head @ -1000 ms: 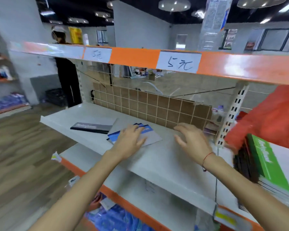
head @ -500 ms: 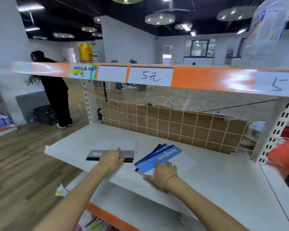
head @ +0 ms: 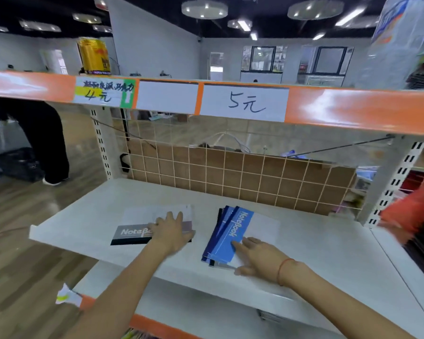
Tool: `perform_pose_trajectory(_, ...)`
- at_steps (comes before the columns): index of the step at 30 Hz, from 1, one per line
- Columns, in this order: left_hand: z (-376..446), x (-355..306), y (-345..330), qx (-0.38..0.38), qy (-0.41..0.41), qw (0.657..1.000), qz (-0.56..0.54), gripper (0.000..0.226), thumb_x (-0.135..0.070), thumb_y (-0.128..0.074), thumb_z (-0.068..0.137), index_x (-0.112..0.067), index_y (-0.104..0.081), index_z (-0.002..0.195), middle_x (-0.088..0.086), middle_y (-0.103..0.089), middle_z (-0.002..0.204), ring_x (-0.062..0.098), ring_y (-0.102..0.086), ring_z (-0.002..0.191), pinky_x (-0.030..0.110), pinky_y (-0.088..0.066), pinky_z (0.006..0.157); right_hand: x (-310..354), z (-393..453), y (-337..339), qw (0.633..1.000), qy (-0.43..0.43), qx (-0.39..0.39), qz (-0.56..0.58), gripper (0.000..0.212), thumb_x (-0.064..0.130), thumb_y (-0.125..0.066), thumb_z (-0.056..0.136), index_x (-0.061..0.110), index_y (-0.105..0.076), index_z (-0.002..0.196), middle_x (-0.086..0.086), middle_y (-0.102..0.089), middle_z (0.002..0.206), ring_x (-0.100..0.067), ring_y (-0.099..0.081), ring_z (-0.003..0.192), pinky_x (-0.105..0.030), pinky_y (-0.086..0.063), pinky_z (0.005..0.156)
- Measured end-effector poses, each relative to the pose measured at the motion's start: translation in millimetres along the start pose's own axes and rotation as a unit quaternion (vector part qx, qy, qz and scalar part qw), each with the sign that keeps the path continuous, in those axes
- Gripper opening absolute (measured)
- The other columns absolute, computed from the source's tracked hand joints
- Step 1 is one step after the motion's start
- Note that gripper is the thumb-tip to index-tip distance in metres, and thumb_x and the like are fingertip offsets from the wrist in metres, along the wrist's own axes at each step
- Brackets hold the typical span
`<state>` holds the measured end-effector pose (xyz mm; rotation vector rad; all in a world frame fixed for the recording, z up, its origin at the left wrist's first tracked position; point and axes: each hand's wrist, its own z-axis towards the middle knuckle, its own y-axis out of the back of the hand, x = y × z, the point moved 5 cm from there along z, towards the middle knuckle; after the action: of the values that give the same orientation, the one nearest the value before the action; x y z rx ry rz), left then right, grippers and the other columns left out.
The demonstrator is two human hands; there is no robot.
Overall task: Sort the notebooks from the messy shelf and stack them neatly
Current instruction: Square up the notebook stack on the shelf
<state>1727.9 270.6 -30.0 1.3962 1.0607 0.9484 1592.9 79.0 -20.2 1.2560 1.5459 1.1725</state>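
I see two notebook piles on the shelf [head: 304,241] at mid-frame — the grey notebook [head: 137,226] left of centre, the fanned stack of notebooks [head: 227,234] just right of centre, the two apart. My left hand [head: 173,231] lies flat on the first, my right hand [head: 260,256] on the stack's lower right corner. Behind both stands the wire grid [head: 242,177] — above it, the price strip [head: 242,102]. A person [head: 39,133] stands at far left.

Both notebook covers [head: 227,234] read "NoteBook"; shelf tags [head: 244,102] "5元", seemingly "4元".
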Motion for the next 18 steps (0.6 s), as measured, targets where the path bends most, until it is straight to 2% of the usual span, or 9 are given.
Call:
perform_pose_trajectory(2,2.4,-0.6,3.2,0.028,-0.013,0.999,-0.031,0.080,-0.061,-0.044,0.085,-0.023,-0.013,0.150,0.011,-0.029,0.143,0.039,-0.037,0.124,0.050,-0.036,0.101,-4.8,-2.3,2.0,1.000,0.008,0.011,0.028,0.077,0.051,-0.049,0.091,0.019,-0.011,0.151,-0.013,-0.033,0.146,-0.030,-0.029,0.134,-0.038,-0.029,0.109)
perform_pose_trajectory(6,-3.4,1.6,21.5,0.096,-0.094,0.988,-0.077,0.086,-0.033,-0.058,0.085,-0.025,-0.006,0.153,0.011,-0.031,0.145,0.031,-0.039,0.127,0.033,-0.040,0.097,-18.1,-6.4,6.8,0.996,0.015,0.017,0.092,0.085,0.042,-0.063,0.085,0.030,-0.010,0.150,-0.001,-0.030,0.151,-0.021,-0.032,0.135,-0.028,-0.027,0.110)
perform_pose_trajectory(8,-10.0,9.7,26.5,0.126,-0.118,0.982,-0.079,0.082,-0.013,-0.055,0.086,-0.027,-0.007,0.152,0.007,-0.035,0.142,0.028,-0.041,0.125,0.028,-0.042,0.090,-22.7,-7.8,8.0,0.994,0.014,0.018,0.104,0.085,0.036,-0.065,0.084,0.033,-0.011,0.150,0.004,-0.031,0.151,-0.018,-0.035,0.134,-0.027,-0.028,0.110)
perform_pose_trajectory(10,-13.8,23.8,24.2,0.144,-0.114,0.979,-0.089,0.078,0.000,-0.048,0.087,-0.027,-0.012,0.151,0.005,-0.032,0.143,0.029,-0.038,0.127,0.028,-0.041,0.090,-26.1,-9.6,7.5,0.993,0.010,0.015,0.115,0.084,0.033,-0.064,0.085,0.033,-0.011,0.149,0.005,-0.029,0.152,-0.017,-0.034,0.135,-0.027,-0.027,0.111)
perform_pose_trajectory(12,-15.2,40.2,18.2,0.134,-0.098,0.979,-0.116,0.076,-0.005,-0.051,0.086,-0.027,-0.015,0.150,0.003,-0.022,0.150,0.027,-0.031,0.135,0.033,-0.039,0.103,-25.4,-12.5,4.2,0.993,0.003,0.022,0.113,0.086,0.044,-0.061,0.085,0.031,-0.006,0.150,0.000,-0.020,0.156,-0.019,-0.024,0.140,-0.030,-0.022,0.114)
perform_pose_trajectory(13,-15.4,46.5,14.5,0.127,-0.089,0.981,-0.118,0.076,-0.015,-0.053,0.087,-0.027,-0.014,0.151,0.001,-0.015,0.153,0.026,-0.026,0.138,0.035,-0.034,0.109,-24.0,-13.9,0.9,0.995,-0.003,0.035,0.097,0.092,0.059,-0.056,0.082,0.029,-0.002,0.150,-0.003,-0.011,0.158,-0.022,-0.015,0.143,-0.033,-0.016,0.117)
perform_pose_trajectory(15,-13.9,52.8,7.3,0.112,-0.073,0.986,-0.098,0.077,-0.034,-0.052,0.089,-0.024,-0.009,0.152,0.004,-0.005,0.156,0.025,-0.020,0.142,0.039,-0.027,0.114,-19.1,-16.8,-3.8,0.997,-0.011,0.051,0.064,0.114,0.087,-0.030,0.061,0.024,0.004,0.151,-0.007,0.002,0.158,-0.022,0.001,0.146,-0.037,-0.006,0.118)
perform_pose_trajectory(17,-13.1,49.3,5.2,0.104,-0.072,0.991,-0.051,0.072,-0.039,-0.044,0.095,-0.022,-0.004,0.152,0.011,-0.005,0.157,0.029,-0.018,0.143,0.040,-0.025,0.114,-14.5,-18.6,-0.7,0.998,-0.015,0.035,0.046,0.124,0.088,-0.013,0.048,0.021,0.005,0.151,-0.009,-0.001,0.158,-0.022,0.000,0.146,-0.035,-0.007,0.117)
perform_pose_trajectory(18,-13.2,46.0,5.6,0.099,-0.077,0.992,-0.026,0.067,-0.038,-0.039,0.099,-0.019,-0.003,0.152,0.014,-0.009,0.156,0.030,-0.020,0.142,0.039,-0.027,0.113,-12.3,-19.2,1.0,0.999,-0.012,0.028,0.033,0.119,0.086,-0.013,0.053,0.020,0.005,0.151,-0.010,-0.005,0.158,-0.023,-0.004,0.145,-0.034,-0.010,0.117)
